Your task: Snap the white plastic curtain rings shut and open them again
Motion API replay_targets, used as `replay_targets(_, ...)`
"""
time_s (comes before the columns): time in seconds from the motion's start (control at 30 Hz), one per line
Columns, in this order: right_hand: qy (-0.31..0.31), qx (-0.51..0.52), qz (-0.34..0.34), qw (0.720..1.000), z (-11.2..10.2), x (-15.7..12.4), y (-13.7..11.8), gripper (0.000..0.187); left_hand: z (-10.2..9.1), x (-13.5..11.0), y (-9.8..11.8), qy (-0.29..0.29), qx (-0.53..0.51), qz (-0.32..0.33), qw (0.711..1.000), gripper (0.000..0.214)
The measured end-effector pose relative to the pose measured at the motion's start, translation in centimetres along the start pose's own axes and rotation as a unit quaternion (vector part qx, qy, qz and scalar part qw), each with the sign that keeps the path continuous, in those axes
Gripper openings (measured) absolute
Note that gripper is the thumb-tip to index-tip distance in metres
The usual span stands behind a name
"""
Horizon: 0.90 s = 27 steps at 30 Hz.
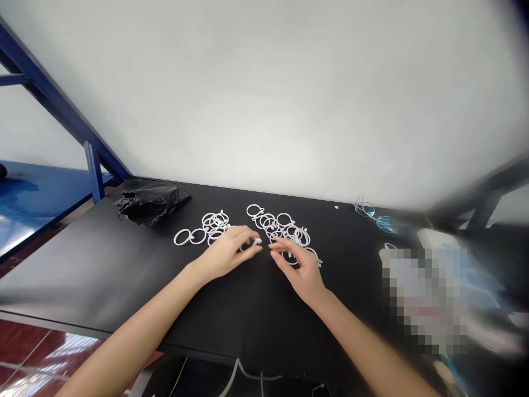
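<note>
Over the black table, my left hand (226, 251) pinches a white curtain ring (257, 241) by its small eyelet end; the fingers hide part of the loop. Just to the right, my right hand (298, 267) has its thumb and fingers apart with nothing visible between them. Several white curtain rings (285, 219) lie heaped behind and under my right hand, some overlapping. Another group of white rings (215, 220) lies beyond my left hand, partly covered by it, with one ring (182, 237) at its left end.
A crumpled black plastic bag (151, 205) sits at the table's back left. A pair of glasses (374, 215) lies at the back right, near a tiny yellow bit (336, 207). A blurred, pixelated item (425, 298) is on the right. Blue metal framing (61, 105) rises at left.
</note>
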State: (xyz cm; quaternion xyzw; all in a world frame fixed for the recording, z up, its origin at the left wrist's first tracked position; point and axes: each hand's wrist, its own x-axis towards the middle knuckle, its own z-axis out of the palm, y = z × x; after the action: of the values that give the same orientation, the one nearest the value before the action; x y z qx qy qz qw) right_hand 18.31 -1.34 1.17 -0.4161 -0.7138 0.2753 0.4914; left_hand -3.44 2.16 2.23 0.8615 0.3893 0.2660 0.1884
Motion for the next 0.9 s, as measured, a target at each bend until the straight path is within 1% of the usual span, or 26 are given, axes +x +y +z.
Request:
replay_targets(0.07,0.034,-0.055,-0.012,0.998,-0.7,0.3,0.5,0.02,-0.9,0.0,-1.5,0.063,0.084,-0.028,0.994,0.029)
replay_targets(0.1,0.049,-0.086,-0.019,0.995,-1.1,0.5,0.8,0.016,-1.3,0.0,-2.4,0.085,0.125,-0.049,0.987,0.029)
replay_targets(0.13,0.058,-0.115,-0.024,0.991,-1.6,0.7,1.1,0.013,-1.7,-0.1,-3.3,0.094,0.161,-0.073,0.98,0.029)
replay_targets(0.17,0.057,-0.141,-0.027,0.988,-2.0,0.9,1.3,0.01,-1.9,-0.1,-4.1,0.093,0.188,-0.095,0.973,0.028)
replay_targets(0.23,0.039,-0.174,-0.031,0.984,-2.8,1.3,1.6,0.007,-2.1,-0.3,-5.4,0.072,0.212,-0.124,0.967,0.026)
replay_targets(0.3,0.017,-0.188,-0.041,0.981,-3.2,1.5,1.6,0.013,-2.0,-0.4,-5.8,0.053,0.213,-0.126,0.967,0.026)
replay_targets(0.4,-0.009,-0.215,-0.063,0.975,-3.4,1.5,1.4,0.018,-1.5,-0.3,-5.0,0.063,0.211,-0.095,0.971,0.025)
replay_targets(0.5,-0.029,-0.257,-0.044,0.965,-3.4,1.3,1.5,0.009,-0.7,-0.1,-2.9,0.062,0.181,-0.041,0.981,0.024)
replay_targets(0.53,-0.034,-0.267,-0.029,0.963,-3.4,1.3,1.6,0.006,-0.4,0.0,-2.1,0.052,0.164,-0.023,0.985,0.023)
replay_targets(0.6,-0.041,-0.269,-0.001,0.962,-3.4,1.1,2.0,0.011,0.3,0.1,-0.8,0.025,0.135,0.009,0.99,0.024)
replay_targets(0.67,-0.044,-0.25,0.012,0.967,-3.3,1.1,2.3,0.011,1.0,0.1,0.3,-0.006,0.112,0.035,0.993,0.026)
replay_targets(0.8,-0.037,-0.205,0.0,0.978,-3.0,1.2,2.2,0.011,2.3,-0.2,1.4,-0.085,0.099,0.09,0.987,0.037)
replay_targets(0.83,-0.027,-0.197,-0.007,0.98,-3.0,1.3,2.1,0.012,2.5,-0.2,1.5,-0.099,0.1,0.098,0.985,0.039)
replay_targets(0.9,0.014,-0.18,-0.025,0.983,-2.9,1.4,1.6,0.012,2.7,-0.3,1.5,-0.107,0.092,0.1,0.985,0.039)
